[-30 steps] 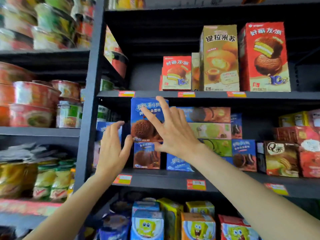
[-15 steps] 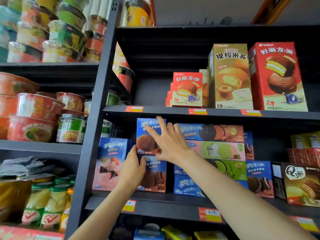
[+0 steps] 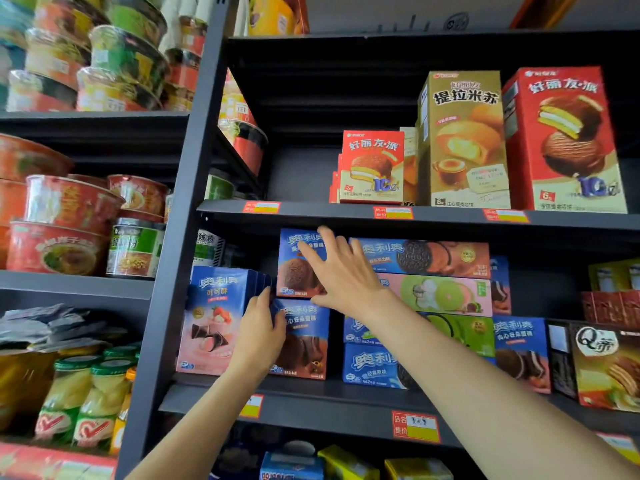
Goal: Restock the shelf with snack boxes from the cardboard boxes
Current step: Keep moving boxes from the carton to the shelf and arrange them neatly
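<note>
On the middle shelf (image 3: 311,396) of the dark rack, two blue snack boxes with chocolate cakes stand stacked. My right hand (image 3: 341,271) lies flat with spread fingers on the front of the upper blue box (image 3: 294,268). My left hand (image 3: 259,334) rests against the left edge of the lower blue box (image 3: 306,344), fingers straight, between it and the blue-and-pink wafer boxes (image 3: 214,320) on the left. No cardboard box is in view.
Right of the stack lie flat cookie boxes (image 3: 426,258) in blue, pink and green. The shelf above holds red pie boxes (image 3: 372,168) and a gold cake box (image 3: 464,140). Instant noodle bowls (image 3: 65,223) and jars (image 3: 86,400) fill the left rack.
The view has tilted up. My left hand moved from the wafer boxes to the left edge of the lower blue box; my right hand stays on the upper box.
</note>
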`<move>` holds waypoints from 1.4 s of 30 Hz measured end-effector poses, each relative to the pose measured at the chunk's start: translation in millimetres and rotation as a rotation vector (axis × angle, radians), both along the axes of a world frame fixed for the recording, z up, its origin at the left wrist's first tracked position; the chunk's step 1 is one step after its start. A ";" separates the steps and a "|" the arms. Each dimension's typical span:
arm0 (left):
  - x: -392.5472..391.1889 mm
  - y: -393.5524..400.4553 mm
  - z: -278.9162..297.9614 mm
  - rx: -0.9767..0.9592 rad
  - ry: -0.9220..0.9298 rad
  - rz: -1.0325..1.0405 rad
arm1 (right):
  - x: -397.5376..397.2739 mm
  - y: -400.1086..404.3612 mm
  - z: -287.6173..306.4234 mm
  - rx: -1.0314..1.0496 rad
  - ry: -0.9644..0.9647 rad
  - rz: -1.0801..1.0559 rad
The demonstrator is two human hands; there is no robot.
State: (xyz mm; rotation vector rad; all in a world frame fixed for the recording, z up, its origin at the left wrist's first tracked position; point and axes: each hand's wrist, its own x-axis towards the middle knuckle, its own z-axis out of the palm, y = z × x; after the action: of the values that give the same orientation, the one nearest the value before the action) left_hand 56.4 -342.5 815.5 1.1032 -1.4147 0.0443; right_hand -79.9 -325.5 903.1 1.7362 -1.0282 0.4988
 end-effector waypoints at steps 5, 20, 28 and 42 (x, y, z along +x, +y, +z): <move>-5.0 5.1 -1.1 0.009 -0.027 0.003 | -5.8 2.7 -6.2 -0.095 -0.076 0.134; -13.7 -0.1 26.6 0.064 0.273 0.035 | -24.1 5.7 -49.2 0.144 -0.286 0.284; -18.4 -5.4 22.0 0.061 0.296 0.110 | -14.4 8.9 -60.9 0.257 -0.299 0.192; -21.7 -0.8 10.8 -0.017 0.174 0.129 | 2.9 6.9 -74.8 0.471 -0.583 0.329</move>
State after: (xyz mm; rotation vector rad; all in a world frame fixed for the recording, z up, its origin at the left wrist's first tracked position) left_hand 34.7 -343.2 826.3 1.1556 -1.1855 0.0516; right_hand -77.0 -318.6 828.2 2.2634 -1.3452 1.0860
